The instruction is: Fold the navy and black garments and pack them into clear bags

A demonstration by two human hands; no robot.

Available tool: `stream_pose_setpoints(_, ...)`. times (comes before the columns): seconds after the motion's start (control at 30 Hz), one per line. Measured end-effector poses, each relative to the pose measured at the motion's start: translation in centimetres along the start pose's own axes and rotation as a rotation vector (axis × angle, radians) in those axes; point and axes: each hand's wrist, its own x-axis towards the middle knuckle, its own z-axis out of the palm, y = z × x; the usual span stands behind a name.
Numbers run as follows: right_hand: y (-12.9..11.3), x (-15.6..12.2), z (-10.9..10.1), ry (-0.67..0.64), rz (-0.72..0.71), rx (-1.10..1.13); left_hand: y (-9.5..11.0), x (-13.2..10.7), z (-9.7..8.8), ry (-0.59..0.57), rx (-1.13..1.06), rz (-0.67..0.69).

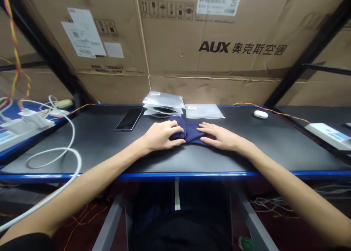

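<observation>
A folded navy-blue cloth [191,133] lies on the black tabletop in front of me. Its exact kind cannot be made out. My left hand [164,135] has its fingers curled over the cloth's left end, thumb along the near side, gripping it. From the other side my right hand [219,137] rests on the cloth, its fingers stretched out and the thumb apart. Just behind the cloth stand a stack of frosted plastic bags [163,101] and a single flat frosted bag [204,111] with a small white label.
A black phone [128,120] lies left of the bags. To the right sit a white earbud case [260,114] and a white power strip [329,134]. A white cable [74,134] loops over the left side near plugged-in chargers [33,118]. Large cardboard [175,57] stands behind the table.
</observation>
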Motion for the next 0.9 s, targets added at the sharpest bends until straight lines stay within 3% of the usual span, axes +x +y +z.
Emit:
stream_pose_setpoints(0.17, 0.9, 0.0, -0.3, -0.025, 0.018, -0.005, -0.6, 0.2, 0.3, 0.113, -0.046, -0.087)
stream_pose_setpoints(0.27, 1.7, -0.3, -1.0, -0.034, 0.042, 0.007, -1.6, 0.0, -0.9, 0.231, 0.025, -0.230)
stream_pose_setpoints(0.37, 2.6, -0.7, -1.7, -0.045, 0.074, 0.021, -2.7, -0.3, -2.5, 0.235, 0.180, -0.312)
stream_pose_setpoints(0.47, 3.4, -1.0, -2.2, -0.054, 0.099, 0.044, -3.7, -0.7, -3.9, 0.051, 0.272, -0.369)
stream_pose_setpoints(0.63, 3.9, -1.2, -2.6, -0.086, 0.114, 0.087, -4.6, -1.0, -5.0, -0.455, 0.196, -0.420)
stream_pose_setpoints(0.7, 3.8, -1.2, -2.6, -0.084, 0.121, 0.100, -4.7, -1.0, -5.1, -0.517, 0.165, -0.430)
stream_pose_setpoints(0.77, 3.7, -1.1, -2.6, -0.077, 0.122, 0.112, -4.6, -0.9, -5.1, -0.447, 0.199, -0.457)
stream_pose_setpoints(0.9, 3.5, -1.2, -2.7, -0.009, 0.130, 0.149, -4.7, -0.7, -4.8, -0.153, 0.145, -0.463)
